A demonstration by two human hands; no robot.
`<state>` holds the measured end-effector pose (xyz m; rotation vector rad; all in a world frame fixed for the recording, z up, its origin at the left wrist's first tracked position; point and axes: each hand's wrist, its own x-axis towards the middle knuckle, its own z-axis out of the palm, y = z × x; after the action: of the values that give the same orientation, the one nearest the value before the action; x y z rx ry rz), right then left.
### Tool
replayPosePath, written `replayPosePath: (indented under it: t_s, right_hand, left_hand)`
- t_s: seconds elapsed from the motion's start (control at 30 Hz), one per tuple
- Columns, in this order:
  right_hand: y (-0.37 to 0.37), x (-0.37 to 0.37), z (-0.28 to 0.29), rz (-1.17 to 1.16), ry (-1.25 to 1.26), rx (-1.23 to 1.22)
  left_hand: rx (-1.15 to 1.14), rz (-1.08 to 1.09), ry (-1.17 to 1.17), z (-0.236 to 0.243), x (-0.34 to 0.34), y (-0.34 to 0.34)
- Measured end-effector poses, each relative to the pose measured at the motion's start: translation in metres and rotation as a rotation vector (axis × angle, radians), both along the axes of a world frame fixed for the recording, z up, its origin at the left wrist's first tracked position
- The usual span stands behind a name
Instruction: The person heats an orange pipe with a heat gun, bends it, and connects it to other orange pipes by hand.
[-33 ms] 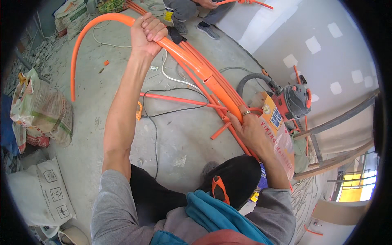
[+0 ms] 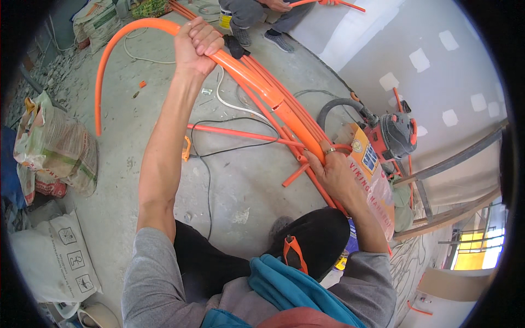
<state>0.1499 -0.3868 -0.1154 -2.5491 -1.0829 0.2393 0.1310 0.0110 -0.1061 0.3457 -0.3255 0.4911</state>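
Observation:
An orange plastic pipe (image 2: 246, 76) runs slantwise between my hands. My left hand (image 2: 200, 44), at the far end of my outstretched arm, is wrapped round it. Beyond that fist the pipe curves over to the left and its end hangs down near the floor. Closer in, my right hand (image 2: 334, 169), with a ring on one finger, grips the pipe's nearer stretch. A wider sleeve-like joint shows on the pipe between the two hands. Under it lies a bundle of thinner orange pipes (image 2: 298, 123). An orange-handled tool (image 2: 294, 252) rests against my dark trouser leg.
A red and black vacuum cleaner (image 2: 391, 136) stands by the grey wall. Filled sacks (image 2: 57, 145) and a white bag (image 2: 54, 257) line the left side. A black cable (image 2: 209, 191) loops over the concrete floor. At the top, another person (image 2: 257, 16) holds an orange pipe.

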Motion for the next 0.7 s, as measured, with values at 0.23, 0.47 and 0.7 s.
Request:
replayPosePath:
  t_s: [0.23, 0.47, 0.7]
  right_hand:
    - [0.0006, 0.0034, -0.0043, 0.031, 0.012, 0.089]
    - [0.0016, 0.0030, -0.0046, 0.026, -0.022, 0.064]
    - [0.0064, -0.0010, -0.0026, -0.026, -0.061, -0.031]
  left_hand:
    - [-0.017, 0.042, 0.042, 0.0013, -0.0041, 0.0002]
    - [0.003, 0.033, 0.040, 0.0003, -0.0045, 0.0015]
    - [-0.009, 0.038, 0.060, 0.0019, -0.0051, -0.0037]
